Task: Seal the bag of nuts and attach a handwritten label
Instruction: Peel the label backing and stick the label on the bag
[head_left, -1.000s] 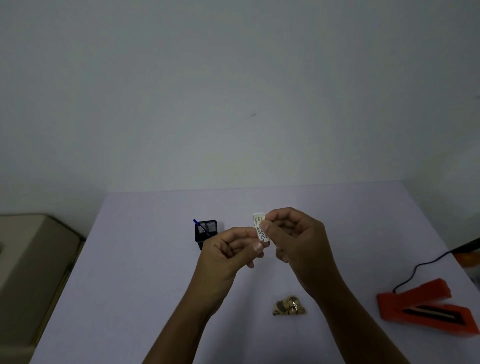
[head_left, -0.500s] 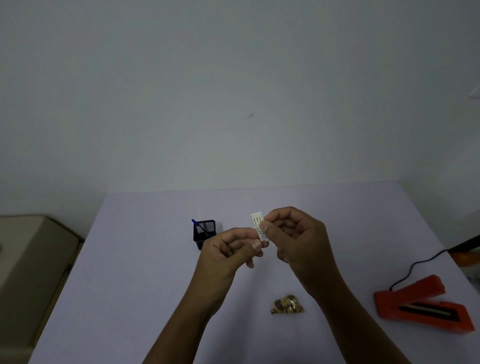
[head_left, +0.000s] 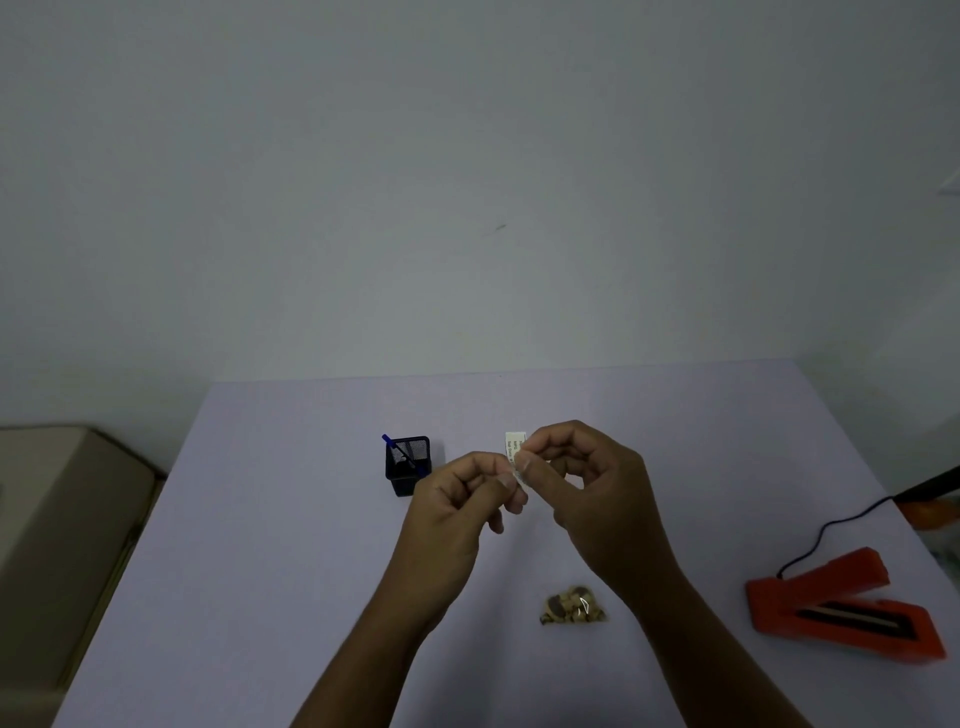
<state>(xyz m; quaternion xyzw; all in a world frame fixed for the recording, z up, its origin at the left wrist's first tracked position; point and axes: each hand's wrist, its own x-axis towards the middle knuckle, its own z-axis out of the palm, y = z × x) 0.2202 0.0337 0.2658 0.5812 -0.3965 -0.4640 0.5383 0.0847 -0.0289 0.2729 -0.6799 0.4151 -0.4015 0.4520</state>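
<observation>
Head view: both hands are raised over the table (head_left: 291, 519), working the label (head_left: 514, 446). It is a small white strip, long axis roughly upright and leaning slightly. The right hand (head_left: 587, 483) pinches its lower part between thumb and forefinger. The left hand (head_left: 457, 499) has its fingertips curled in on the same lower end, probably picking at the backing (too small to confirm).

The bag of nuts (head_left: 571, 609) lies flat on the table, nearer the person than the hands, below the grip and just inside the right forearm. The right hand is the closer one. The likely next move is a short drop down and back toward the body, turning the strip flat onto the bag.

Whether the bag is sealed cannot be read from here. The orange heat sealer (head_left: 841, 608) sits well off to the right with its jaw open. The mesh pen holder (head_left: 408, 465) with a blue pen (head_left: 397, 449) stands just beyond the left hand.
</observation>
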